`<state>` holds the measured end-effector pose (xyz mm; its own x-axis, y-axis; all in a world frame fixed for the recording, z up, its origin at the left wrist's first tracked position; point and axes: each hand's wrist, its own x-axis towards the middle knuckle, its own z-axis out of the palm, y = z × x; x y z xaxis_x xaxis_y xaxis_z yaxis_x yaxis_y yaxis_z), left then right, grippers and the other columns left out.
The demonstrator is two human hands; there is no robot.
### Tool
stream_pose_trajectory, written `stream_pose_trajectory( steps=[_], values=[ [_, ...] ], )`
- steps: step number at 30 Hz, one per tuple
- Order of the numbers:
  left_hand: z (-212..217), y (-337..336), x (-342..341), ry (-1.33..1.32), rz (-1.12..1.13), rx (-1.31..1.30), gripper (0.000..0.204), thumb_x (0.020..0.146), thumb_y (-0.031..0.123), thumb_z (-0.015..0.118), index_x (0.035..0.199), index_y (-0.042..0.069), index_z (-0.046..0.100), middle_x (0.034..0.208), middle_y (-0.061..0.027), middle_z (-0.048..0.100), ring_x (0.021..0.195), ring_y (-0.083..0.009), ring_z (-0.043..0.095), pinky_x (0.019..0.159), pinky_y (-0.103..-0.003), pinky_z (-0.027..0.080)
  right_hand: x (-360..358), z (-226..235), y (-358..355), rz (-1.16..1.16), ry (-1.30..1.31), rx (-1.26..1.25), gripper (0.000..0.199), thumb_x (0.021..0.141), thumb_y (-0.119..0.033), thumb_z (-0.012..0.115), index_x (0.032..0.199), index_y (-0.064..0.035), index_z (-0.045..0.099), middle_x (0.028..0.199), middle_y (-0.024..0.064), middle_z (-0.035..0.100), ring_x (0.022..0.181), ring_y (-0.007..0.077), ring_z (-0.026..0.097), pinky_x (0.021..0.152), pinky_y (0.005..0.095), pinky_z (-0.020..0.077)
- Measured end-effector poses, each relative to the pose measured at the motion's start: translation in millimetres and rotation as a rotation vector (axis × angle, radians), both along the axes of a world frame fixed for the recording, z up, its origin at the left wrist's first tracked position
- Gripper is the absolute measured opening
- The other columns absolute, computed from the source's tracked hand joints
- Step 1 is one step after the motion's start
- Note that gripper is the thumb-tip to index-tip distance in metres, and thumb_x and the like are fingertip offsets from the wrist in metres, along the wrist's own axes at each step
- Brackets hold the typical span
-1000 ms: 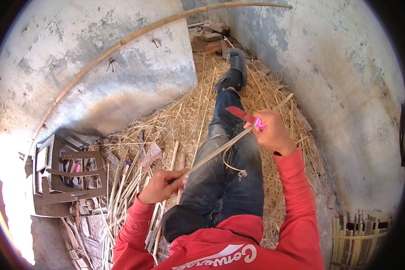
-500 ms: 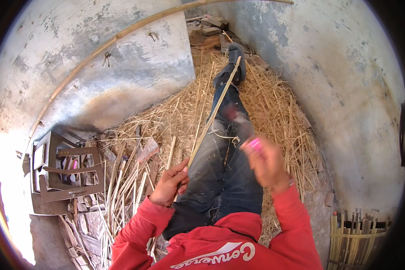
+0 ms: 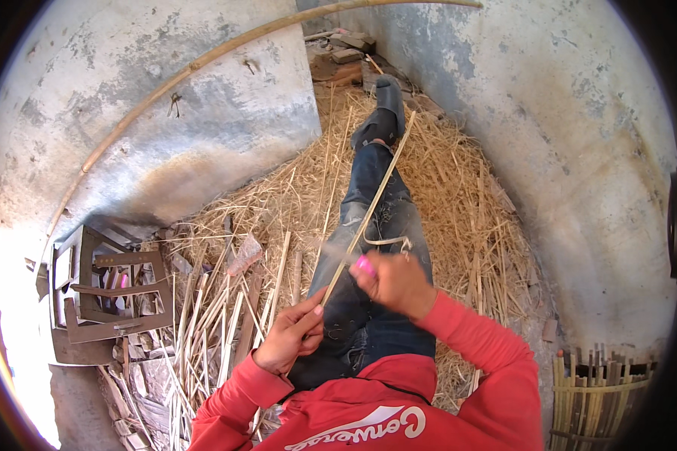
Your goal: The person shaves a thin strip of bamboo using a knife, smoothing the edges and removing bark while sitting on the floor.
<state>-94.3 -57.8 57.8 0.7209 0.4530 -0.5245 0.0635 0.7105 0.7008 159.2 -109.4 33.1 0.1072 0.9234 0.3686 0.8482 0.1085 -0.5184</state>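
Note:
My left hand (image 3: 289,331) is closed around the near end of a long, thin bamboo strip (image 3: 384,184). The strip slants up and away over my outstretched legs (image 3: 387,316), its far end near my shoes (image 3: 387,105). My right hand (image 3: 400,286) is wrapped round a pink-handled knife (image 3: 365,265). Its blade is smeared by motion and lies against or just over the strip, a little beyond my left fingers; I cannot tell if it touches. A curled, pale shaving (image 3: 387,242) hangs by the strip's right side, over my legs.
Straw-like shavings (image 3: 459,218) cover the floor around my legs. Loose split strips (image 3: 210,323) lie at the left, beside a brown metal frame (image 3: 120,293). A long bent pole (image 3: 139,124) arches along the wall. A slatted bamboo basket (image 3: 598,395) stands at the lower right.
My right hand has moved left and inward with the knife, from beside the strip to close against it near my left hand. The strip's far end has shifted slightly right.

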Motion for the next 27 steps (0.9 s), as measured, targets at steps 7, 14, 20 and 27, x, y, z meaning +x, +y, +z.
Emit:
stream_pose_trajectory(
  steps=[7, 14, 20, 27],
  values=[
    [16.9, -24.5, -41.3, 0.015, -0.135, -0.137, 0.049, 0.108, 0.019, 0.048, 0.154, 0.006, 0.038, 0.068, 0.0043, 0.031, 0.051, -0.006, 0.027, 0.045, -0.023, 0.021, 201.2, -12.6, 26.2, -0.745, 0.025, 0.075, 0.06, 0.106, -0.045, 0.042, 0.072, 0.0012, 0.061, 0.055, 0.0178, 0.051, 0.051, 0.0326, 0.05, 0.052, 0.0473, 0.0374],
    [19.4, -8.9, -31.0, -0.021, -0.039, -0.165, 0.048, 0.108, 0.023, 0.047, 0.153, 0.01, 0.038, 0.069, 0.0043, 0.031, 0.048, -0.004, 0.025, 0.044, -0.02, 0.022, 147.7, 14.2, 15.1, -0.425, 0.34, 0.24, 0.051, 0.105, -0.039, 0.049, 0.071, -0.0017, 0.054, 0.056, 0.0085, 0.042, 0.051, 0.0174, 0.039, 0.051, 0.0372, 0.0329],
    [12.0, 0.9, 2.1, -0.117, 0.0, -0.284, 0.047, 0.109, 0.024, 0.044, 0.154, 0.015, 0.036, 0.071, 0.0048, 0.034, 0.049, -0.0039, 0.028, 0.043, -0.02, 0.024, 2.4, 26.8, -19.3, 0.021, 0.239, -0.05, 0.042, 0.094, -0.043, 0.063, 0.073, -0.0066, 0.064, 0.06, 0.02, 0.061, 0.054, 0.039, 0.063, 0.05, 0.0468, 0.0487],
    [11.2, -10.0, 15.4, -0.173, -0.008, -0.372, 0.045, 0.109, 0.024, 0.043, 0.153, 0.016, 0.037, 0.071, 0.0042, 0.033, 0.049, -0.0037, 0.028, 0.043, -0.019, 0.025, -10.9, -8.5, -22.1, 0.008, 0.142, 0.023, 0.046, 0.095, -0.046, 0.062, 0.071, -0.0071, 0.062, 0.056, 0.0189, 0.06, 0.052, 0.0402, 0.063, 0.048, 0.0485, 0.0495]
  ],
)
